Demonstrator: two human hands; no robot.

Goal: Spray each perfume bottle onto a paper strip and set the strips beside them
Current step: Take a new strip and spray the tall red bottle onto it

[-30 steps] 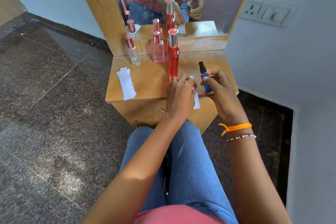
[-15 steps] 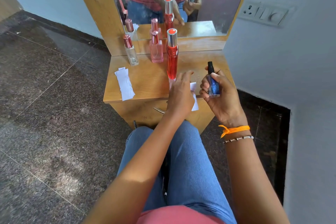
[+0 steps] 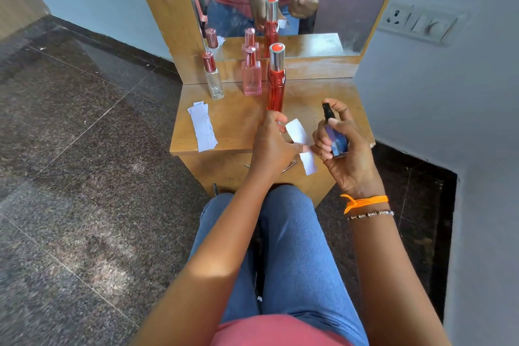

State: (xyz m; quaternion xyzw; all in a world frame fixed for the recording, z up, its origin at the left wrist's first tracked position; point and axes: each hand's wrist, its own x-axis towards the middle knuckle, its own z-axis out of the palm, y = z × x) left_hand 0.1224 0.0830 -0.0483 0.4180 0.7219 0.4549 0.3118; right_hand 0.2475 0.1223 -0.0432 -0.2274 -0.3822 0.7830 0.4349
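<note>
While the blue bottle is gripped by the right hand, its nozzle should be aimed at the paper strip pinched by the left hand.

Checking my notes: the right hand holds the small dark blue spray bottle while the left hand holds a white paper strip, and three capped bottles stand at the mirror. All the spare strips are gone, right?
Not quite. The head view shows a stack of spare white paper strips on the wooden table. The rest stands.
</note>
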